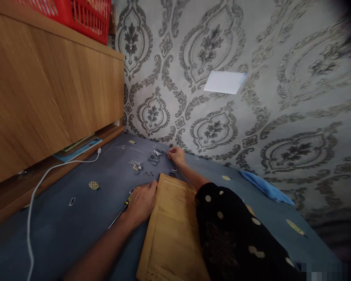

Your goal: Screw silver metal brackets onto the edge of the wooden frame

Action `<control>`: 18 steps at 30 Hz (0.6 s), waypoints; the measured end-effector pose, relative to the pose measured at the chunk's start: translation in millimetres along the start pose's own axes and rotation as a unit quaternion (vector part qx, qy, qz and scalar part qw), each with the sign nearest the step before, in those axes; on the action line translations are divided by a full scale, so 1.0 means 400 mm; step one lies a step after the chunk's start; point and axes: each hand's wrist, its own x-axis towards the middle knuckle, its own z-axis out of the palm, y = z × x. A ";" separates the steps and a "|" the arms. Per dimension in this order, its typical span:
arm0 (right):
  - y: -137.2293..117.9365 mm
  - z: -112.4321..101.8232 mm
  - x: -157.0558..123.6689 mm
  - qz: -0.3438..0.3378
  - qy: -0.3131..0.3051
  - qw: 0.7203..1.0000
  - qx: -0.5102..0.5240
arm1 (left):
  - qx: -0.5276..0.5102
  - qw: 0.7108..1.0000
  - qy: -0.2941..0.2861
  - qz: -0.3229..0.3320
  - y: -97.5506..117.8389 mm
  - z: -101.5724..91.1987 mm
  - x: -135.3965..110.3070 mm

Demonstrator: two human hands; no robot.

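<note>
Left hand lies palm down on the blue bedsheet, its fingers against the left edge of a wooden panel and covering the yellow handle of a screwdriver, whose thin shaft points back towards the person. Whether the hand grips the tool or only rests on it cannot be told. Right hand, at the end of a black sleeve with pale dots, reaches past the panel's far corner to a scatter of small metal fittings near the patterned wall. Its fingertips are drawn together among the pieces, but whether they have closed on one is too small to see. A second small cluster of fittings lies just to the left, and the panel sits flat between the two arms. The step in hand looks like picking out a fitting from the pile, with the tool kept ready beside the panel. The next move would call for a fine fingertip pinch, since the pieces are tiny, lie close together and rest on soft cloth that gives under pressure. A white cable trails across the sheet on the left below a wooden cabinet topped by a red basket.
</note>
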 end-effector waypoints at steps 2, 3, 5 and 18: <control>-0.001 -0.002 -0.006 0.003 -0.002 1.000 0.014 | 0.001 1.000 0.000 0.001 0.000 0.001 0.001; -0.003 -0.003 -0.009 0.005 -0.002 1.000 0.021 | 0.001 1.000 0.000 0.002 0.000 0.001 0.001; -0.007 -0.005 -0.014 0.010 -0.001 0.999 0.036 | 0.000 1.000 0.000 0.002 0.000 0.000 0.001; -0.062 -0.028 -0.100 0.079 0.036 0.967 0.239 | -0.010 1.000 0.019 0.000 -0.006 0.012 0.004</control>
